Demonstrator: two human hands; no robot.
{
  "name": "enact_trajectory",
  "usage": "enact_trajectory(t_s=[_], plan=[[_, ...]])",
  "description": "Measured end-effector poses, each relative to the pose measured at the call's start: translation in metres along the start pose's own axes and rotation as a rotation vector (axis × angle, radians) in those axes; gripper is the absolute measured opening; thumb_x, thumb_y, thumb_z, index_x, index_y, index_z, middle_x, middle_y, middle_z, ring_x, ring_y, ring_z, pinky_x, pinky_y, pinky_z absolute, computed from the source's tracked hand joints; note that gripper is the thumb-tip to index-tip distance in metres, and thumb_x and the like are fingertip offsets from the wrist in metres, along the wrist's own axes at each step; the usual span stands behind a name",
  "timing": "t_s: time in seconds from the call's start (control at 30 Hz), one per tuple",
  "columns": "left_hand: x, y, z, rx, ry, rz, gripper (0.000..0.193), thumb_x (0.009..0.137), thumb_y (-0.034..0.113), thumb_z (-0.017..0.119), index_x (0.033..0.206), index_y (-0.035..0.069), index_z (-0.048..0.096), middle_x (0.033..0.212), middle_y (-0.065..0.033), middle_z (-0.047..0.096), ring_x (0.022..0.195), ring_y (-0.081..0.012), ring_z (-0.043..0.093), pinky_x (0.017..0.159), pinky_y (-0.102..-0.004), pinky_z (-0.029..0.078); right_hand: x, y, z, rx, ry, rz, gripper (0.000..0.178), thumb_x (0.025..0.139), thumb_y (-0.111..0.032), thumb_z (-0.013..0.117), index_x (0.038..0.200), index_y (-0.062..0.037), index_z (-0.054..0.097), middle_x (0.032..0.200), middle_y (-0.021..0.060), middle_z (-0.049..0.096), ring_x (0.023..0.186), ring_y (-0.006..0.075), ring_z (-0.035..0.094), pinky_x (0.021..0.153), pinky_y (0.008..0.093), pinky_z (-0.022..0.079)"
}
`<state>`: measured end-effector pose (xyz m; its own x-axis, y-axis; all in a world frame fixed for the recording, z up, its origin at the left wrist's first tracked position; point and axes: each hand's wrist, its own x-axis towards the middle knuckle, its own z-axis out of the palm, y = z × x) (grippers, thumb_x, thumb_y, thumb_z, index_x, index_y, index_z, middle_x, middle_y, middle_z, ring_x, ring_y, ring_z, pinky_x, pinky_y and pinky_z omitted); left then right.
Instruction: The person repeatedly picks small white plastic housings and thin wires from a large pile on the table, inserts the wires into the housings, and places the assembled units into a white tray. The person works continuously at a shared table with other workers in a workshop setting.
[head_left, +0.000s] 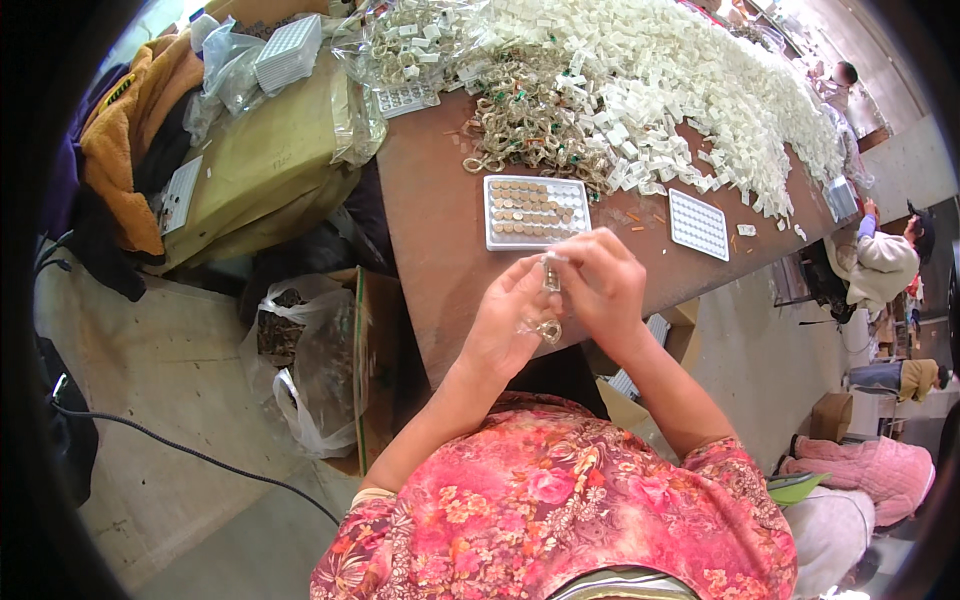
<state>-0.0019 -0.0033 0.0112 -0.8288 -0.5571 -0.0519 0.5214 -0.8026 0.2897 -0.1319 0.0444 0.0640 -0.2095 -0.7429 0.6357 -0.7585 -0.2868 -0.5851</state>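
Both my hands meet over the near edge of the brown table. My left hand [508, 312] is closed around a small keychain [551, 278] with a clear and gold-coloured body; its metal ring [548, 331] hangs below the fingers. My right hand [607, 283] pinches at the top end of the same piece, where something small and whitish shows between the fingertips. Just beyond the hands lies a white tray [487, 218] with rows of round, coin-like tan discs [530, 213]. The finer parts at the fingertips are too small to make out.
A tangled heap of metal rings [530, 125] and a large pile of small white pieces [690, 95] cover the far table. To the right lies another white tray [698, 226]. An open carton with a plastic bag [330, 370] stands at left. Other people [885, 255] sit farther right.
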Motion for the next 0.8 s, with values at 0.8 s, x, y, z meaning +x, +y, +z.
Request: enact_trajectory(t_s=[0.8], plan=[[-0.003, -0.015, 0.01, -0.259, 0.153, -0.18, 0.029, 0.099, 0.023, 0.051, 0.12, 0.003, 0.052, 0.115, -0.0115, 0.059, 0.107, -0.0236, 0.059, 0.095, -0.042, 0.049, -0.008, 0.017, -0.024, -0.114, -0.15, -0.375, 0.028, 0.069, -0.01, 0.074, 0.095, -0.0055, 0.066, 0.084, 0.0052, 0.065, 0.071, 0.0209, 0.064, 0.064, 0.0322, 0.053]])
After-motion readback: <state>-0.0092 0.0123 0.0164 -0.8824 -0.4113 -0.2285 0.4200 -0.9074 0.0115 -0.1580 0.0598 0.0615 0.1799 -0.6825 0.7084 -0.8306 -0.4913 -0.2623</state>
